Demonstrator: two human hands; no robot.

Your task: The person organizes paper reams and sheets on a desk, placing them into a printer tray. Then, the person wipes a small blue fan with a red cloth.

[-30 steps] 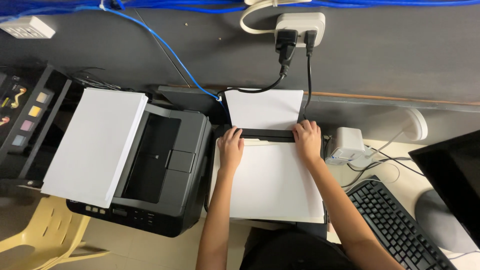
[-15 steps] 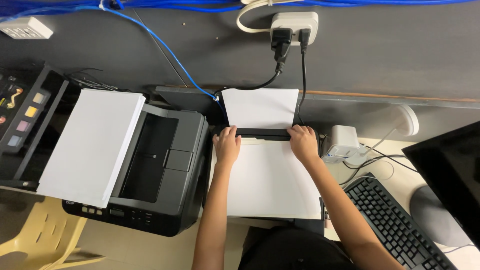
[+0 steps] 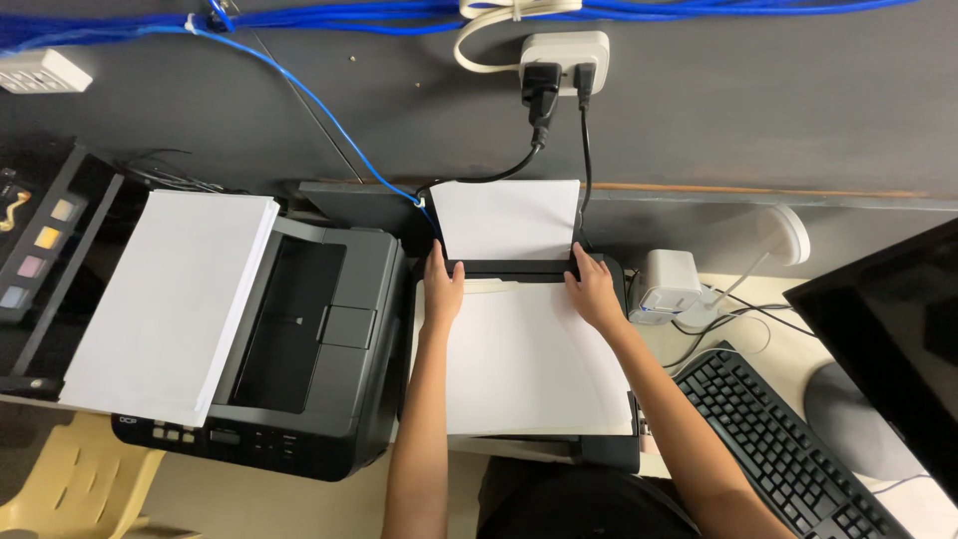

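Far left: a black tray [image 3: 45,269] with small coloured squares, tilted against the dark wall. Next to it, a thick stack of white paper [image 3: 170,304] lying across the left part of a dark grey printer [image 3: 309,369], with a row of small buttons along the printer's front edge. Beneath, at the lower left corner, a pale yellow chair [image 3: 70,489]. Above, a blue cable [image 3: 299,95] running down the wall to the back of the middle machine.

In the middle: a second, black printer [image 3: 599,454] with a white sheet [image 3: 507,220] standing upright in its rear feed slot and a large white sheet [image 3: 524,364] lying flat on top. Left hand [image 3: 443,289] resting flat on the upper left edge of the flat sheet, fingers stretched toward the slot, thumb by the upright sheet's lower corner; nothing clasped, only pressing down. Right hand [image 3: 593,291] likewise spread open on the upper right edge, fingertips at the slot beside the upright sheet; no closed grasp on anything. Above, a white wall socket [image 3: 564,50] with two black plugs.

To the right: a small white box-shaped device [image 3: 667,284], then a black keyboard [image 3: 778,449], a white round lamp-like object [image 3: 788,235], and a dark monitor [image 3: 888,339] at the far edge.
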